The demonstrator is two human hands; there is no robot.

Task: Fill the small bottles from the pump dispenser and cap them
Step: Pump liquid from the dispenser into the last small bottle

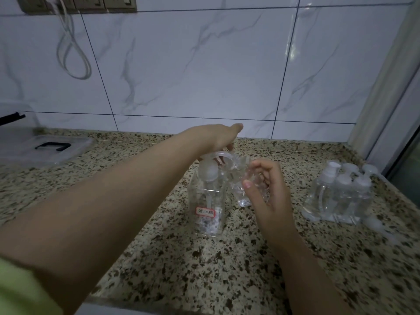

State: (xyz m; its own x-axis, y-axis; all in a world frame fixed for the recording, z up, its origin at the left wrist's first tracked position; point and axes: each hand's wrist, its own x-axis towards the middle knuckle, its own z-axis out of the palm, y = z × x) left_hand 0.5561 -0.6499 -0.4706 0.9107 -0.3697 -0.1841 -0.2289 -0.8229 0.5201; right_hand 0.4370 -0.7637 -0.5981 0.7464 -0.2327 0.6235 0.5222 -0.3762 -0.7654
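a person's left hand (221, 136) presses down on the pump head of a clear dispenser (208, 201) standing mid-table (159, 258), its fingers flat on top. just beside it, the right hand (267, 189) has its fingers curled round a small clear bottle (244, 185) at the spout. more small bottles (341, 192) cluster well apart at right.
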